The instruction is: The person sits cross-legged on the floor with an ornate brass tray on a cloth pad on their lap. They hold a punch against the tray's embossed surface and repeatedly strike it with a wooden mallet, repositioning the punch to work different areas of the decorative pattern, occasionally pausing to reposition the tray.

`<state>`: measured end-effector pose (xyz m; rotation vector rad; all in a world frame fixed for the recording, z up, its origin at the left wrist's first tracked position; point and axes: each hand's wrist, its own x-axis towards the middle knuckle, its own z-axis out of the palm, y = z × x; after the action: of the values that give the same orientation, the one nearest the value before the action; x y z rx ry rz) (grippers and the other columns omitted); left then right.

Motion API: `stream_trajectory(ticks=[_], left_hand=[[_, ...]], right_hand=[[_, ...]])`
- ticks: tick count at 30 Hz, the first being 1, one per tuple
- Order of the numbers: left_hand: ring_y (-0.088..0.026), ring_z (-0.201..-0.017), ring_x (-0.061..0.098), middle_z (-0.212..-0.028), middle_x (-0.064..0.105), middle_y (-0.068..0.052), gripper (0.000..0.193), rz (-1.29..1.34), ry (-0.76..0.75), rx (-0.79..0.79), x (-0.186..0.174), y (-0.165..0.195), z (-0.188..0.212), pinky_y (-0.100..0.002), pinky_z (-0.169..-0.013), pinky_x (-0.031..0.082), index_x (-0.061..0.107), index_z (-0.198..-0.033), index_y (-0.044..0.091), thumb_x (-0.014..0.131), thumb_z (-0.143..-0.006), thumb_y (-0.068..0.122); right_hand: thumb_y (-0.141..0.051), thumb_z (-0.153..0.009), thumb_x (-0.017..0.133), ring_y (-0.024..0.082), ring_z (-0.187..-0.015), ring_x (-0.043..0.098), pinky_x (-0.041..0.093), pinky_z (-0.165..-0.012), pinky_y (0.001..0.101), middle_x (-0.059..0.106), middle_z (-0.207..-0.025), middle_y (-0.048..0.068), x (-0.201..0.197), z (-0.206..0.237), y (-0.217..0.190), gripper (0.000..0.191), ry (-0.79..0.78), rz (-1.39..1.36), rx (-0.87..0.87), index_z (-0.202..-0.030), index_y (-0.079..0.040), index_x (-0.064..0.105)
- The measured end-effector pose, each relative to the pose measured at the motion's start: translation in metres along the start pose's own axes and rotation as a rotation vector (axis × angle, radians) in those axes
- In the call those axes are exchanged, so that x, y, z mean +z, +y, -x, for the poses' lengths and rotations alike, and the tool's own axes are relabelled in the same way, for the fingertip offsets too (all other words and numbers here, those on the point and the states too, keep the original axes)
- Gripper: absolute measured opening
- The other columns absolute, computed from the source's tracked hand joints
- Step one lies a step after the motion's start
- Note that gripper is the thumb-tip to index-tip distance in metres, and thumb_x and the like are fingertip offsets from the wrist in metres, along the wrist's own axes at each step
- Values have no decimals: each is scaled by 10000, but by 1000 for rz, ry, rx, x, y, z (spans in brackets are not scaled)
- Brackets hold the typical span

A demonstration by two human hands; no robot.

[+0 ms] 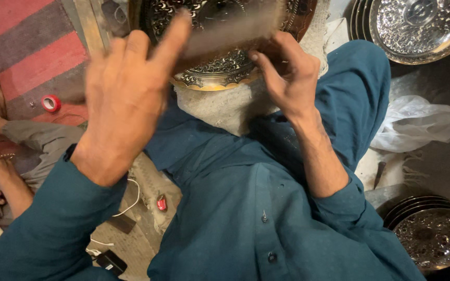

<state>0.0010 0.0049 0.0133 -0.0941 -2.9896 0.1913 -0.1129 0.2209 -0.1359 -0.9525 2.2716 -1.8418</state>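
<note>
Left hand [123,99] raised, fingers spread wide, blurred, fingertips touching a flat dark strip [230,32]. Right hand [287,73] fingers curled narrow on the strip's other end. Embossed metal tray [220,70] lies just beyond both fingertips, on cloth [220,106] over the lap.

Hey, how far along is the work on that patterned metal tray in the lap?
Done: the tray already carries dense raised patterning over its visible rim and centre. In hand: the left hand and right hand hold a blurred flat tool across it, on a cloth. Left: cannot tell; the tool hides part of the face. More trays lie top right and bottom right.
</note>
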Motion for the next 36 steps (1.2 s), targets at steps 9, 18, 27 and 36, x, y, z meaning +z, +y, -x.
stream_trajectory(ticks=[9, 18, 27, 36], left_hand=[[-269, -915, 565, -956, 507, -67, 700, -59, 50, 27, 4, 0, 3, -423, -832, 460, 487, -1577, 207, 676, -931, 16], [-269, -900, 574, -968, 509, -56, 703, -40, 21, -4, 9, -1, 3, -425, -784, 449, 521, -1583, 221, 676, -922, 39], [-263, -920, 549, -969, 501, -60, 652, -55, 71, 42, 7, -5, 1, -419, -837, 437, 505, -1565, 219, 641, -965, 5], [-246, -885, 540, -973, 484, -52, 699, -99, 43, 29, 2, -5, -1, -417, -818, 423, 506, -1569, 226, 677, -930, 0]], right_hand=[[63, -1031, 746, 146, -948, 771, 605, -832, 257, 772, -1037, 92, -1, 2, 4, 240, -17, 12, 3, -1242, 4, 647], [62, -1010, 758, 142, -948, 772, 594, -812, 257, 769, -1032, 96, -1, 1, 2, 262, -8, 42, 19, -1237, 20, 633], [77, -1028, 714, 152, -979, 774, 597, -844, 259, 777, -1055, 96, -1, 1, 1, 274, -48, -27, 24, -1280, 16, 627], [75, -1045, 706, 168, -1022, 771, 621, -870, 272, 768, -1098, 109, 3, 2, 5, 255, -39, -54, 25, -1279, 13, 626]])
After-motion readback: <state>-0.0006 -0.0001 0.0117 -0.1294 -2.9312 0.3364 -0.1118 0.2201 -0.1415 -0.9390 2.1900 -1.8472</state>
